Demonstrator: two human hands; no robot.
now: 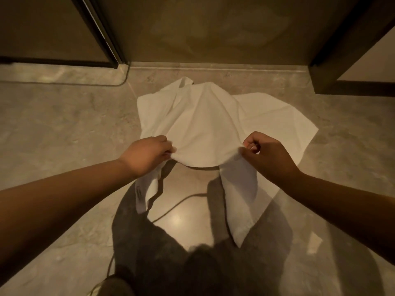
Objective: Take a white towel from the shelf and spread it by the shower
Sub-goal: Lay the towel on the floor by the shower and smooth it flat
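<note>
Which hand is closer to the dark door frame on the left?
The left hand. It pinches the white towel nearest the dark door frame, which stands ahead to its left; the right hand pinches the towel's other side, farther off.

I have both bare arms stretched forward and down; my left hand (pixel 147 153) and right hand (pixel 267 154) each pinch the towel (pixel 203 129) edge, fingers curled, knuckles up.

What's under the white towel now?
The far part of the white towel lies on stone floor. The left hand and right hand hold its near edge raised over floor. The covered floor is hidden.
</note>
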